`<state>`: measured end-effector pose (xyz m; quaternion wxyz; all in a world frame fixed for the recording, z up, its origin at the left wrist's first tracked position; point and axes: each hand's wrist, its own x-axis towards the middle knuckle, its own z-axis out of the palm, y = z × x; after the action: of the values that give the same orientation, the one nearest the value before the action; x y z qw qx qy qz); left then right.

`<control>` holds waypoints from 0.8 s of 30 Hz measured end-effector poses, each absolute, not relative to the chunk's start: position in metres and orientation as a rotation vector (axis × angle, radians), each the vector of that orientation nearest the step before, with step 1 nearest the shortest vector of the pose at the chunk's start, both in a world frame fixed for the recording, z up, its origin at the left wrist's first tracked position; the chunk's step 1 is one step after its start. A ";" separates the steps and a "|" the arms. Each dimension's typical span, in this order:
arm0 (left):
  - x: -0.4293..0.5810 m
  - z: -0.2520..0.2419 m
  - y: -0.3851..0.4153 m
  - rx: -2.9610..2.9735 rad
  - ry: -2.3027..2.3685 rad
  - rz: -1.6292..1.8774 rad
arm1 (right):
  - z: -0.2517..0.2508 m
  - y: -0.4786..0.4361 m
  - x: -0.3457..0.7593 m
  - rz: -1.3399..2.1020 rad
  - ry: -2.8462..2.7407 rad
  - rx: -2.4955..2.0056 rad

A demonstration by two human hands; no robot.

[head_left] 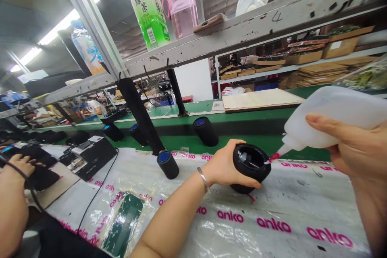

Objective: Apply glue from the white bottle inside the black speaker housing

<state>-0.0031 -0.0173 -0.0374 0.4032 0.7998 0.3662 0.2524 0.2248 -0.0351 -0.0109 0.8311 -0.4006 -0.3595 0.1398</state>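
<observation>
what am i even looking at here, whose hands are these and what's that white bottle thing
This is one picture from a camera worn on a person's head, looking down at their own bare hands at a workbench. The left hand grips a black cylinder tilted on its side, open end facing up. The right hand holds a white squeeze bottle, its red nozzle at the cylinder's rim. The bench is covered in clear plastic sheet printed "anko". More black cylinders stand nearby. At far left, a co-worker's hand rests on dark items.

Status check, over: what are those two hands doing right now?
Left hand grips black cylinder, tilted. Right hand holds white squeeze bottle, red nozzle at rim. Nothing between.
</observation>
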 end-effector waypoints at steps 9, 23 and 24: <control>-0.003 -0.037 -0.018 2.022 0.921 0.630 | -0.015 -0.035 0.225 0.395 -0.753 -0.859; -0.003 -0.039 -0.019 2.048 0.936 0.631 | -0.017 -0.040 0.206 0.422 -0.764 -0.840; -0.003 -0.040 -0.019 2.053 0.944 0.627 | -0.016 -0.040 0.204 0.417 -0.757 -0.847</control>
<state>-0.0032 -0.0187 -0.0400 0.3878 0.8070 0.3709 0.2465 0.2044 -0.0404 -0.0164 0.8225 -0.3980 -0.3558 0.1961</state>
